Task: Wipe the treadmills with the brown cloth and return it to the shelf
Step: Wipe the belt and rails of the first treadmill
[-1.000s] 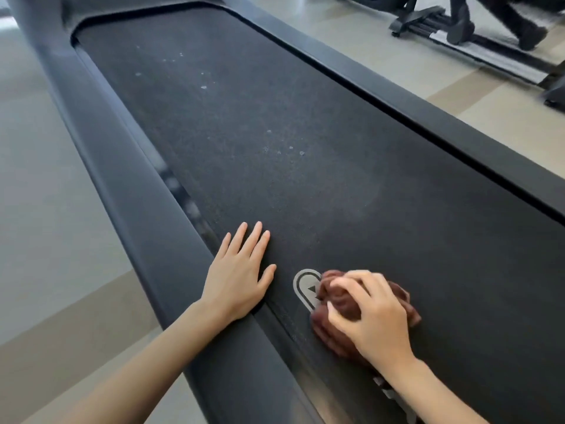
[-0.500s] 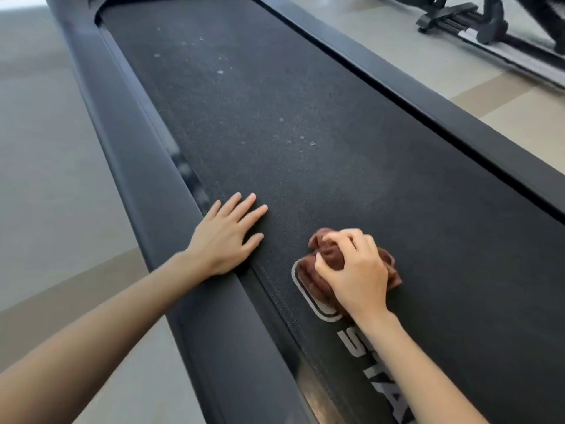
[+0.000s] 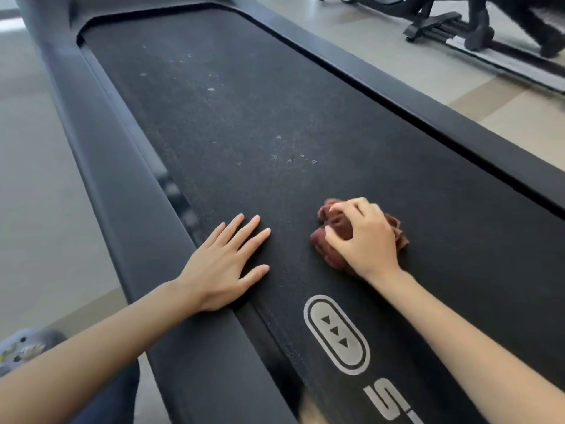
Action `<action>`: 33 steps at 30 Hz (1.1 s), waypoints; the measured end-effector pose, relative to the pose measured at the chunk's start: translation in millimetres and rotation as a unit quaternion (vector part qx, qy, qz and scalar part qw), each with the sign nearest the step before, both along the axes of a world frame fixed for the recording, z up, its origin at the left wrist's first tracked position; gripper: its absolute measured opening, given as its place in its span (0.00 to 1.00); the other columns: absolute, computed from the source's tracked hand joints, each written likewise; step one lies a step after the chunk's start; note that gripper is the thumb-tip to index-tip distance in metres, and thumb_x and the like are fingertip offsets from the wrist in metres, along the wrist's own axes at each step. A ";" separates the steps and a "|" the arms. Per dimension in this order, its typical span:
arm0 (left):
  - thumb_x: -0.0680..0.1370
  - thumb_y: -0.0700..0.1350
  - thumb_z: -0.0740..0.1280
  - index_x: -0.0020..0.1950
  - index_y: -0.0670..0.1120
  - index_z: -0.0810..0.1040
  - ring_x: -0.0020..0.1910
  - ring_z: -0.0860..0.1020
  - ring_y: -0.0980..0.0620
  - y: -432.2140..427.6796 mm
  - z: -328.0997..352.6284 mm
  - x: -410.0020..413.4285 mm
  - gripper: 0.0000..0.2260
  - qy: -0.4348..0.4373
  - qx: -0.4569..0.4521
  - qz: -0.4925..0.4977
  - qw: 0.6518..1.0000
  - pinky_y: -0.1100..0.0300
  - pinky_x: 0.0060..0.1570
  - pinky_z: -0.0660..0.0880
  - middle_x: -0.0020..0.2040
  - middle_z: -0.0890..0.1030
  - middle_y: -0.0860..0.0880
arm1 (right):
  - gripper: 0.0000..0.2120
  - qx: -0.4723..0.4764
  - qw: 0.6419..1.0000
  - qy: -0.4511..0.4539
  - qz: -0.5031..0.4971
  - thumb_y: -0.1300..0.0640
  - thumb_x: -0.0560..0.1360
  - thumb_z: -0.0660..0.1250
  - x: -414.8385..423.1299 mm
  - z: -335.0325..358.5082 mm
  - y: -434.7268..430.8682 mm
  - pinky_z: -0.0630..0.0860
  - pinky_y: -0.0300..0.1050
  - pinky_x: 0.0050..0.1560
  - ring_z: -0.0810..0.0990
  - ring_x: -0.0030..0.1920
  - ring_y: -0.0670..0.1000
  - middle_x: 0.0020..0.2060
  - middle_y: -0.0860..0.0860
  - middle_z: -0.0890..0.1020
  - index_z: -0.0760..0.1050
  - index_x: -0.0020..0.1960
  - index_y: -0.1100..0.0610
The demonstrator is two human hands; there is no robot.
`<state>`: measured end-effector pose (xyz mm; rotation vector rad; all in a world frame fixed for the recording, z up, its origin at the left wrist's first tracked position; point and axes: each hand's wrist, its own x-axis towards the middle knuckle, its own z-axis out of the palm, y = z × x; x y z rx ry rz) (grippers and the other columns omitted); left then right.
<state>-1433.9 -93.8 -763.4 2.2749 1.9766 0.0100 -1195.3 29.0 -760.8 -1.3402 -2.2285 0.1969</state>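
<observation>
A black treadmill belt [image 3: 244,117] runs away from me between two dark side rails [image 3: 101,154]. Pale specks of dirt dot the belt ahead of the hands. My right hand [image 3: 365,240] grips a bunched brown cloth [image 3: 336,224] and presses it onto the belt, beyond the grey oval arrow logo [image 3: 336,333]. My left hand [image 3: 226,264] lies flat with fingers spread, its palm on the left rail's inner edge and its fingers on the belt.
Another exercise machine [image 3: 477,29] stands on the beige floor at the top right. Pale floor [image 3: 33,179] lies left of the treadmill. My shoe [image 3: 24,350] shows at the bottom left, and white lettering [image 3: 394,402] marks the belt near me.
My right hand has pushed the cloth forward along the belt, off the oval logo, which is now uncovered. The left hand has stayed flat at the left rail while the view shifted.
</observation>
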 end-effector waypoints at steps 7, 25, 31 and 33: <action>0.71 0.67 0.32 0.73 0.61 0.37 0.75 0.38 0.55 49.4 11.4 -67.4 0.31 0.031 0.004 0.018 0.999 0.54 0.74 0.40 0.77 0.39 0.57 | 0.12 0.024 0.999 -0.012 -0.023 0.47 0.71 0.69 -9.5 1.0 75.5 0.71 0.46 0.48 0.76 0.51 0.55 0.49 0.50 0.78 0.77 0.52 0.49; 0.75 0.67 0.31 0.70 0.67 0.32 0.73 0.32 0.56 113.4 4.2 -133.9 0.24 0.012 -0.012 -0.064 0.998 0.52 0.73 0.34 0.74 0.34 0.61 | 0.13 -0.024 0.999 -0.004 -0.042 0.48 0.73 0.69 -96.5 16.1 139.3 0.71 0.47 0.55 0.76 0.55 0.54 0.54 0.49 0.79 0.77 0.55 0.51; 0.72 0.66 0.31 0.70 0.67 0.34 0.72 0.30 0.57 114.7 -5.7 -136.8 0.26 -0.028 0.004 -0.071 0.997 0.52 0.72 0.33 0.75 0.36 0.62 | 0.12 -0.051 0.999 0.003 -0.007 0.49 0.70 0.69 -113.1 11.1 88.7 0.71 0.46 0.57 0.76 0.55 0.50 0.53 0.46 0.78 0.77 0.53 0.50; 0.72 0.67 0.32 0.70 0.68 0.33 0.72 0.30 0.59 115.6 -6.9 -139.7 0.26 -0.032 0.003 -0.079 0.996 0.53 0.72 0.33 0.74 0.35 0.62 | 0.13 -0.082 0.994 -0.006 0.077 0.49 0.69 0.70 -80.1 12.2 28.8 0.69 0.42 0.59 0.75 0.56 0.46 0.54 0.42 0.77 0.77 0.53 0.48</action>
